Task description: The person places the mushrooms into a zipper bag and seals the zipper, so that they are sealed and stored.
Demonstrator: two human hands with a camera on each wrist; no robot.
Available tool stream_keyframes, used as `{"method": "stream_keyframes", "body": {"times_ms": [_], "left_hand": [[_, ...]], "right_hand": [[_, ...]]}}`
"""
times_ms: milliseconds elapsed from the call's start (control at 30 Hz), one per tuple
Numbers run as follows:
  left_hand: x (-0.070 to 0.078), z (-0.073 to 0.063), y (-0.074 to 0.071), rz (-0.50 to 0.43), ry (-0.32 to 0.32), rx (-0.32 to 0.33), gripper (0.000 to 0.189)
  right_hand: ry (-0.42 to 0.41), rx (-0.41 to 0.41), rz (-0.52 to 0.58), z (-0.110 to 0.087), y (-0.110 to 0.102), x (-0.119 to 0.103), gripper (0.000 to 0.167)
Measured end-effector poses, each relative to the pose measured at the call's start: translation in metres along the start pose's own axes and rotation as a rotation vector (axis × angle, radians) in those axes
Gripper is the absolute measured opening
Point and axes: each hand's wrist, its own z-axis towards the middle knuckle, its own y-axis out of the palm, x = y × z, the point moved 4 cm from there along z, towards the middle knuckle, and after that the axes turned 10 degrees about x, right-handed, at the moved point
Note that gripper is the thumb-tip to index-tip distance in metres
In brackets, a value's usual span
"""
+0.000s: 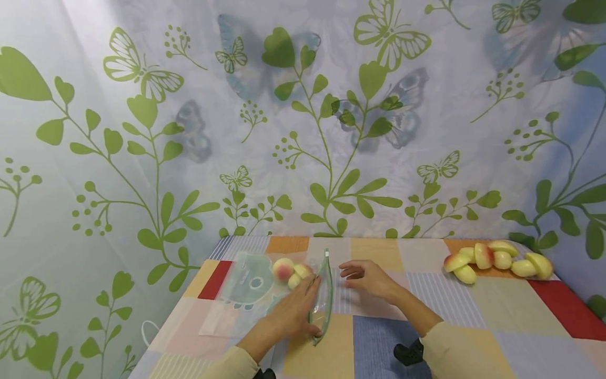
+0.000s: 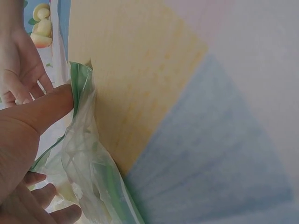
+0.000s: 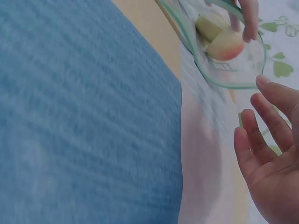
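Observation:
A clear zip bag [image 1: 241, 281] with a green-edged mouth [image 1: 330, 297] lies on the table, its mouth spread apart toward the right. Inside are a few yellow-and-red, peach-like fruit pieces [image 1: 284, 269], seen too in the right wrist view [image 3: 226, 45]. My left hand [image 1: 295, 308] is at the mouth, thumb and fingers spread apart. In the left wrist view the thumb [image 2: 53, 105] presses on the green edge, and the other fingers are lower down by the plastic. My right hand [image 1: 371, 279] hovers just right of the mouth, holding nothing, its fingers loosely bent [image 3: 275, 154].
More yellow-and-red fruit pieces [image 1: 502, 258] lie in a row at the table's far right. A patchwork cloth [image 1: 402, 310] covers the table. Behind stands a curtain [image 1: 303, 131] printed with leaves and butterflies.

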Motion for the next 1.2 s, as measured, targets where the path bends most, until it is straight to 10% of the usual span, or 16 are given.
{"method": "stream_keyframes", "body": {"times_ms": [1200], "left_hand": [[-0.001, -0.002, -0.001, -0.011, 0.001, -0.027, 0.125]], "right_hand": [[0.082, 0.089, -0.112, -0.043, -0.104, 0.006, 0.052]]}}
